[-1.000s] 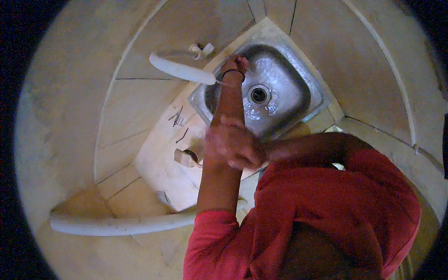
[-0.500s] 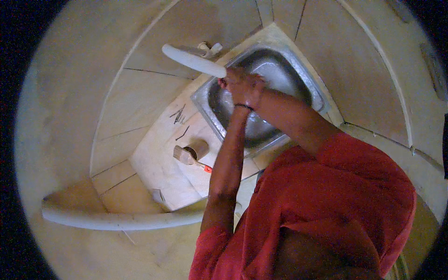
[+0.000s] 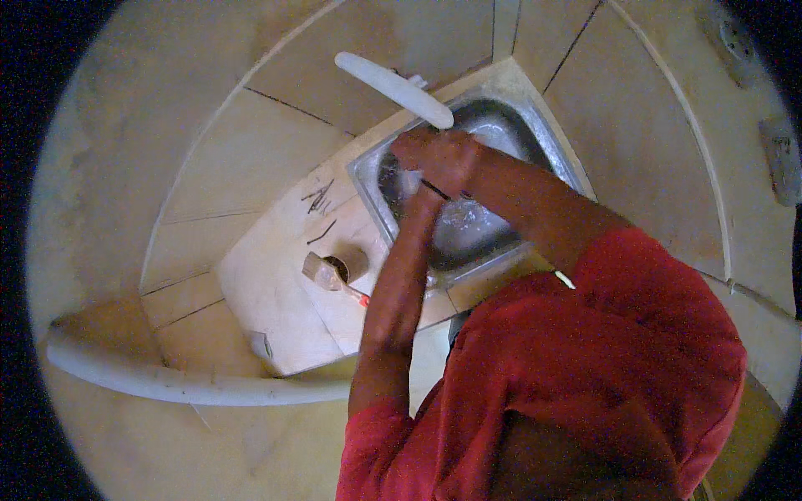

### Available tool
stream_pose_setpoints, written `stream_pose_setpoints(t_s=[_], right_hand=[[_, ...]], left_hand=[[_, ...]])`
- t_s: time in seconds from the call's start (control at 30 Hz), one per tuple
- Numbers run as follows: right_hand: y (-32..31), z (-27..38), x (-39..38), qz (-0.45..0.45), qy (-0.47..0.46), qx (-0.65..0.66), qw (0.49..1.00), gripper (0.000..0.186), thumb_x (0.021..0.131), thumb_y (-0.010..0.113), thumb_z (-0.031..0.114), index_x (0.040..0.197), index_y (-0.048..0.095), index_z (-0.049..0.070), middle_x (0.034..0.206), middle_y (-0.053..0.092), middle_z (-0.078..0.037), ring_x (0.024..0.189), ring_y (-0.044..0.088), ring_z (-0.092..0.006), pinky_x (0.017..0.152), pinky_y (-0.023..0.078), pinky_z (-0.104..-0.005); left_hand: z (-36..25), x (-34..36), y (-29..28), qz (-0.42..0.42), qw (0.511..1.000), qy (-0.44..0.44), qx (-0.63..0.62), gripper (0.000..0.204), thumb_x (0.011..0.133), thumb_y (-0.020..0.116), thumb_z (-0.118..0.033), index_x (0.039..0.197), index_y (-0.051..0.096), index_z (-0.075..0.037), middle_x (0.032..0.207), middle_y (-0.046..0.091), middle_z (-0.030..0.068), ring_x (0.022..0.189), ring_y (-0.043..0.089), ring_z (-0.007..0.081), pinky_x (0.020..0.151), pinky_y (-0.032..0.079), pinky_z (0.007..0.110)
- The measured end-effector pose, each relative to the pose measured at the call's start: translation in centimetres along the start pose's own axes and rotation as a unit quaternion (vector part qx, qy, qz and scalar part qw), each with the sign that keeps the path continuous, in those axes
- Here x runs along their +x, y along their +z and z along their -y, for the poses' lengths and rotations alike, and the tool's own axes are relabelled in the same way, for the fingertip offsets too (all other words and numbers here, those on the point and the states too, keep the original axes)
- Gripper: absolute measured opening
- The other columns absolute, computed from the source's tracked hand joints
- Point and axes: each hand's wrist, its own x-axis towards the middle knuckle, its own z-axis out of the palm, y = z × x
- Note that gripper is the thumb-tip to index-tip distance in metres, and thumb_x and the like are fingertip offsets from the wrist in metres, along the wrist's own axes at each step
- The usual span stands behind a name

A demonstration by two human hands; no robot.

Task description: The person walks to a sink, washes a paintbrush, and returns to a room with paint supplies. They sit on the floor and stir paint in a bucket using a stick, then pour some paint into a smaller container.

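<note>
My left hand [image 3: 418, 167], with a dark band at its wrist, is in the upper left of a wet steel sink [image 3: 493, 242], mostly hidden under my right hand [image 3: 447, 153], so its fingers cannot be made out. My right hand is closed over my left hand. A white curved pipe or spout [image 3: 393, 88] ends just above the hands. On the pale counter [image 3: 263, 284] to the left, a flat paintbrush [image 3: 322, 271] lies across a small round container or opening [image 3: 347, 260], beside several thin dark sticks or marks [image 3: 317, 200].
Pale tiled walls [image 3: 209, 184] surround the corner sink. A long white curved pipe [image 3: 209, 388] runs below the counter at the lower left. Socket-like wall fittings [image 3: 781, 159] are at the far right edge.
My right hand has moved up from my left forearm onto my left hand. The view has shifted slightly, and more of the paintbrush shows.
</note>
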Motion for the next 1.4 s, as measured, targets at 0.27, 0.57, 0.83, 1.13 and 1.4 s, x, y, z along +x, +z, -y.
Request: stream_pose_setpoints(t_s=[0.27,0.57,0.83,1.13,1.4], right_hand=[[-0.4,-2.7,1.0,-0.044,-0.049,0.044,0.997,0.038,0.093,0.059,0.027,0.128,0.060,0.014,0.144,0.054,-0.014,0.126,0.053,-0.0307,0.102,0.040,-0.0571],[0.0,-5.9,-4.1,-0.201,-0.249,0.188,0.929,0.037,0.091,0.064,0.034,0.120,0.062,0.011,0.145,0.049,-0.020,0.136,0.044,-0.0360,0.113,0.029,-0.0584],[5.4,-7.2,-2.1,-0.124,-0.279,0.703,0.642,0.045,0.099,0.053,0.034,0.130,0.055,0.001,0.137,0.056,-0.017,0.135,0.047,-0.0342,0.116,0.031,-0.0566],[6.4,-3.2,9.8,0.189,-0.113,0.959,0.177,0.043,0.097,0.054,0.038,0.124,0.058,0.005,0.128,0.058,-0.015,0.123,0.053,-0.0332,0.107,0.042,-0.0528],[2.6,-3.4,8.1,0.128,-0.109,0.937,0.307,0.042,0.096,0.055,0.036,0.125,0.060,0.006,0.133,0.055,-0.017,0.128,0.047,-0.0367,0.110,0.034,-0.0559]], left_hand=[[-0.8,1.3,4.2,-0.196,0.886,-0.122,-0.403,0.034,0.094,0.051,-0.037,0.106,0.059,-0.006,0.103,0.064,0.0149,0.092,0.062,0.0310,0.080,0.051,0.043],[4.2,2.9,7.2,-0.253,0.353,-0.259,-0.863,0.046,0.097,0.049,-0.045,0.121,0.055,-0.006,0.113,0.063,0.0152,0.099,0.061,0.0316,0.087,0.050,0.045],[1.9,3.9,5.3,-0.184,0.177,-0.273,-0.928,0.058,0.099,0.048,-0.052,0.134,0.052,-0.006,0.123,0.061,0.0155,0.105,0.060,0.0321,0.093,0.049,0.046],[0.4,-3.4,7.5,-0.065,0.255,-0.136,-0.955,0.085,0.089,0.049,-0.077,0.135,0.053,-0.006,0.124,0.064,0.0133,0.109,0.062,0.0315,0.096,0.052,0.048],[-13.2,-6.8,-4.1,0.057,0.270,-0.381,-0.882,0.061,0.091,0.067,-0.050,0.130,0.057,-0.004,0.125,0.066,0.0142,0.114,0.063,0.0349,0.104,0.048,0.051]])
